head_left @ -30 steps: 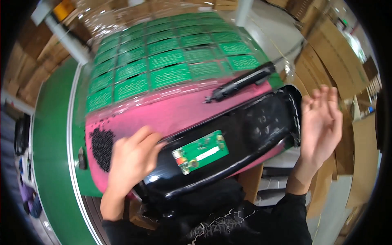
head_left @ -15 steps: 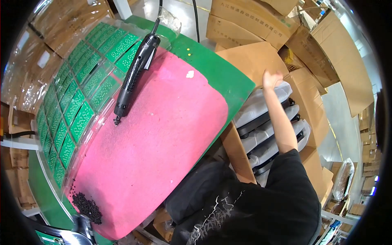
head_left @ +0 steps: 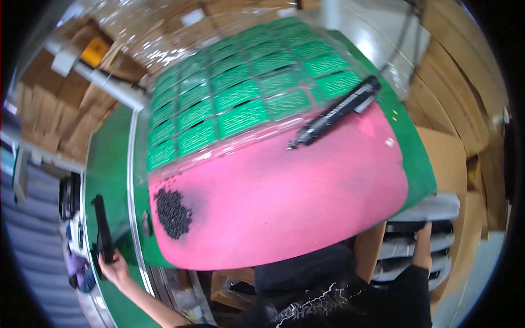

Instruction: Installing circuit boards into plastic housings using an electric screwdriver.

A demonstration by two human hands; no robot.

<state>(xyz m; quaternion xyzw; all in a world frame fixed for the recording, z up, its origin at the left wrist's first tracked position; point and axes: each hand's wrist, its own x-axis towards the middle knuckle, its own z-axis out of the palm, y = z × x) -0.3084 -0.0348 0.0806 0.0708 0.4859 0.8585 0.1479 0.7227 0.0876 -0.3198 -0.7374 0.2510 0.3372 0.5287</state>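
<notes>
My left hand point(head_left: 115, 269), at the far left over the green bench, is closed round the lower end of a long, narrow black part point(head_left: 103, 227); its exact kind does not show. On the right, my right hand point(head_left: 424, 232) reaches into an open cardboard box point(head_left: 372, 249). It is at a black bar-shaped part point(head_left: 402, 227) lying among white foam wraps point(head_left: 426, 209); blur and the small size hide its fingers. Between my hands, a pink mat point(head_left: 284, 208) carries a pile of small black screws point(head_left: 173, 213) and a black electric screwdriver point(head_left: 339, 112).
Clear plastic trays with green circuit boards point(head_left: 240, 116) cover the mat's far side. A small grey metal piece point(head_left: 146, 224) lies left of the screws. A metal rail point(head_left: 131, 180) runs along the green bench point(head_left: 104, 158). Cardboard boxes point(head_left: 459, 71) stand behind and at right.
The view has swung left, bringing my left hand and the black part into sight. My right hand, before open above the box, is now lower, at the wrapped parts.
</notes>
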